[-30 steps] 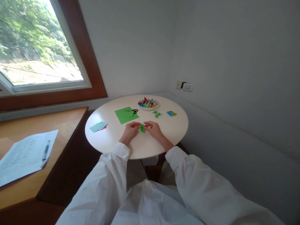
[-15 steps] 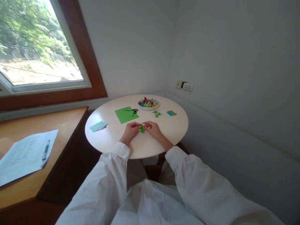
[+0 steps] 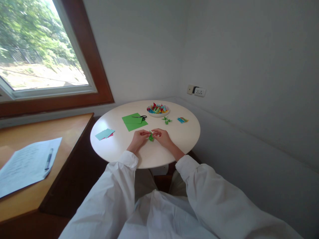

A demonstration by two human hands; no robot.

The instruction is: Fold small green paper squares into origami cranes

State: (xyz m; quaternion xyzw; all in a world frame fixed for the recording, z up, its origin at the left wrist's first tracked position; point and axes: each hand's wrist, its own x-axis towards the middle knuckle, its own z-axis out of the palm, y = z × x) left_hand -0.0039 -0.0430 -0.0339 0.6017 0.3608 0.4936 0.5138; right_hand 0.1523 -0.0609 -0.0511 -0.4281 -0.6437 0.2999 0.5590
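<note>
A small folded piece of green paper (image 3: 151,137) is held between my two hands, low over the front middle of the round white table (image 3: 114,149). My left hand (image 3: 140,136) pinches its left side with closed fingers. From the right, my right hand (image 3: 161,136) pinches it too, thumb and forefinger together near its top. The fingers hide part of the paper. Beyond my right hand lie several folded green paper pieces (image 3: 166,120). Green paper sheets (image 3: 133,126) lie beyond my left hand, with black-handled scissors (image 3: 144,117) on top.
A white bowl (image 3: 158,115) of colourful folded paper stands at the back. Thin coloured strips (image 3: 182,120) lie at the right, light-blue and red paper (image 3: 104,134) at the left. A wooden desk (image 3: 67,136) holds a written sheet (image 3: 27,166) and a pen (image 3: 49,159).
Both hands stay almost in place around the green paper. Only a very slight shift of the right fingers shows.
</note>
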